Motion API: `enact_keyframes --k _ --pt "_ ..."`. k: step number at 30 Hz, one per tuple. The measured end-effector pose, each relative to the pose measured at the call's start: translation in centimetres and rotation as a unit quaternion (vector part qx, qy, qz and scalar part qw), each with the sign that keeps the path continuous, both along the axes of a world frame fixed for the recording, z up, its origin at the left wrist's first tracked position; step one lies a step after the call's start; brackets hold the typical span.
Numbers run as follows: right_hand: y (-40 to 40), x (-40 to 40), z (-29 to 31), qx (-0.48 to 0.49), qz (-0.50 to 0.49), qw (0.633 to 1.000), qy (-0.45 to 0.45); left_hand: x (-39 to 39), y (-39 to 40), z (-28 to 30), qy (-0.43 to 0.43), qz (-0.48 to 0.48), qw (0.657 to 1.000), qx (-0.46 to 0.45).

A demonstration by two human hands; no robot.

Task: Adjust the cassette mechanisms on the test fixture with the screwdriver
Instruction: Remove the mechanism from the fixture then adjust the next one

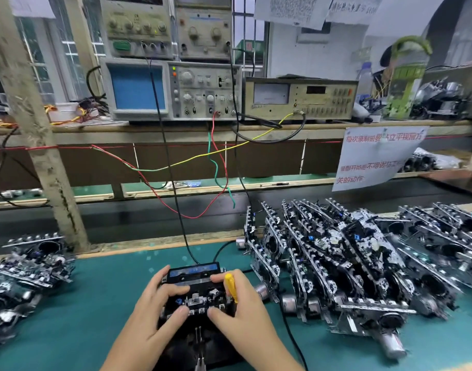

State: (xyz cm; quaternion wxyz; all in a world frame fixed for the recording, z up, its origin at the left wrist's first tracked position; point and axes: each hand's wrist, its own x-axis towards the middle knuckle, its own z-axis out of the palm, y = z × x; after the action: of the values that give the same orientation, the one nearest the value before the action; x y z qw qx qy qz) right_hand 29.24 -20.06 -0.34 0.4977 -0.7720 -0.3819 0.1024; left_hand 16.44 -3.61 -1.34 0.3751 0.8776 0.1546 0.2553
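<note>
A black cassette mechanism [200,293] sits on the black test fixture [192,349] at the near middle of the green bench, with a blue-labelled cassette [194,271] at its far end. My left hand [154,306] grips the mechanism's left side, thumb on its near edge. My right hand [243,303] holds a yellow-handled screwdriver [231,286] against its palm while its fingers and thumb grip the mechanism's right side. The screwdriver's tip is hidden.
A large pile of cassette mechanisms [350,263] lies to the right, a smaller pile [23,271] to the left. An oscilloscope [170,89] and meters stand on the shelf behind. Coloured wires [216,170] and a black cable [181,231] hang down to the fixture.
</note>
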Motion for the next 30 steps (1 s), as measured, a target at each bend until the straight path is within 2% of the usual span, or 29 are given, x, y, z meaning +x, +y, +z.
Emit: enact_keyframes --k 3,6,9,11,13,16,19,21,23,25,28,30 --pt "-0.3 -0.4 0.2 -0.026 0.009 0.999 -0.035 1.4 0.2 1.4 0.026 0.033 0.998 0.042" --pt "-0.6 -0.7 0.0 -0.024 -0.027 0.996 -0.078 3.2 0.6 4.3 0.123 0.024 0.987 0.099" --pt "-0.7 -0.9 -0.1 -0.048 -0.028 0.994 -0.097 4.8 1.1 6.7 0.201 0.025 0.974 0.102" --pt "-0.7 -1.0 -0.2 -0.055 -0.028 0.994 -0.087 5.6 1.1 7.0 0.213 0.016 0.974 0.082" --pt "-0.7 -1.1 -0.2 -0.054 -0.031 0.995 -0.084 5.5 1.1 6.5 0.176 0.023 0.983 0.040" --pt "-0.8 -1.1 -0.2 -0.059 -0.036 0.993 -0.099 4.4 1.4 5.3 0.053 0.055 0.997 -0.028" --pt "-0.5 -1.5 0.0 -0.081 -0.025 0.983 -0.161 2.8 1.8 3.7 -0.079 0.124 0.987 -0.071" --pt "-0.3 -1.7 0.1 -0.093 0.005 0.974 -0.209 1.4 2.6 2.4 -0.107 0.187 0.974 -0.071" --pt "0.1 -1.7 0.3 -0.101 0.029 0.966 -0.237 0.0 3.7 0.9 -0.054 0.247 0.966 -0.053" --pt "0.3 -1.6 0.8 -0.107 0.034 0.961 -0.251 -1.4 4.6 -0.5 0.057 0.273 0.960 -0.034" --pt "0.5 -1.1 1.7 -0.132 0.043 0.954 -0.267 -2.8 4.6 -1.9 0.218 0.247 0.942 0.063" --pt "0.6 -0.7 2.5 -0.145 0.053 0.950 -0.272 -3.2 3.9 -2.1 0.241 0.237 0.936 0.101"
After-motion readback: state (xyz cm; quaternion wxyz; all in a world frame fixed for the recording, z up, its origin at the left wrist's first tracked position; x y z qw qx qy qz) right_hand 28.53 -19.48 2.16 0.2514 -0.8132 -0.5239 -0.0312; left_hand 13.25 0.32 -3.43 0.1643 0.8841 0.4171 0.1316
